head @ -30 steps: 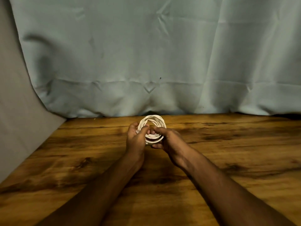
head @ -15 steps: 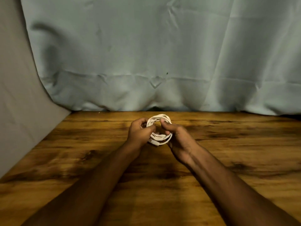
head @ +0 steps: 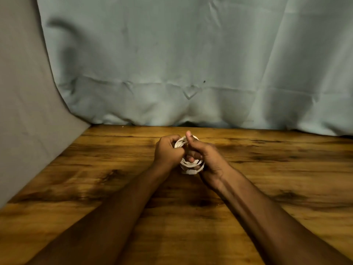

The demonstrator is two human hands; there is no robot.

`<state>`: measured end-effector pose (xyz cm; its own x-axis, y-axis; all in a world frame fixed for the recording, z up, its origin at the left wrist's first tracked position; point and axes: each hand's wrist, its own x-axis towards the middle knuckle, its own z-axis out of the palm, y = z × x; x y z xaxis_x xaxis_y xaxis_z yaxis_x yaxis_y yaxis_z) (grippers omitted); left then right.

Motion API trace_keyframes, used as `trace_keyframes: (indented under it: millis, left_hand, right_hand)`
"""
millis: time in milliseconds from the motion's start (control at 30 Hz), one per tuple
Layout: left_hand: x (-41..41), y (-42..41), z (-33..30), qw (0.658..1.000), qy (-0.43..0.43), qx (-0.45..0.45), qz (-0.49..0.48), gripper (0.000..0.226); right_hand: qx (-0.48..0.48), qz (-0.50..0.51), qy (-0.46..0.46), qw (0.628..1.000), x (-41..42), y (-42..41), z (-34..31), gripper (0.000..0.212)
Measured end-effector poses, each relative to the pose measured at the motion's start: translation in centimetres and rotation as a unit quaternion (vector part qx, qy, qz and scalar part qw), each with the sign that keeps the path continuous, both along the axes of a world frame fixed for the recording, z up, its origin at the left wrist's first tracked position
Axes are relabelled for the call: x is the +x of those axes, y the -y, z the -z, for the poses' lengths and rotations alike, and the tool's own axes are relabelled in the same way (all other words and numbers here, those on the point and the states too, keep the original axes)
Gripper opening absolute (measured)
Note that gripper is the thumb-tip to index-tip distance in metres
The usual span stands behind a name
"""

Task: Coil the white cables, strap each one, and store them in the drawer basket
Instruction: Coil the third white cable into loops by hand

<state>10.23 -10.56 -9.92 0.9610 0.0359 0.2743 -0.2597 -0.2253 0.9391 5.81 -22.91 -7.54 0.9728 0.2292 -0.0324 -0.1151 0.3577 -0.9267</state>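
you had one coiled white cable (head: 191, 166) at the centre of the frame, above the wooden table (head: 95, 178); your left hand (head: 168, 152) grasped its left side and your right hand (head: 206, 157) curled round its right side, thumb raised; no container showed

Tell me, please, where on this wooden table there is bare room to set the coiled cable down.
The wooden table shows bare wood right of the right hand, and between the left hand and the grey cloth. A bare strip runs under the blue curtain. The middle is crowded: both hands grip the white cable coil, forearms crossing the near wood.
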Motion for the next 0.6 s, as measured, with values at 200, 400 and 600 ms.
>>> trace_keyframes:
  millis: [200,400,600]
  left_hand:
    - [-0.3,0.1,-0.5,0.998,-0.021,-0.06,0.024,0.022]
    - [0.1,-0.3,-1.0,0.984,-0.051,-0.169,0.0,0.041]
    - [0.4,-0.7,-0.3,0.984,-0.022,-0.164,-0.066,0.037]
  right_hand:
    - [-0.032,-0.059,0.006,0.998,0.5,0.1,0.7,0.056]
    - [-0.066,-0.035,0.051,0.996,0.1,0.9,0.5,0.043]
    - [-0.168,-0.057,0.104,0.979,-0.6,0.4,0.9,0.029]
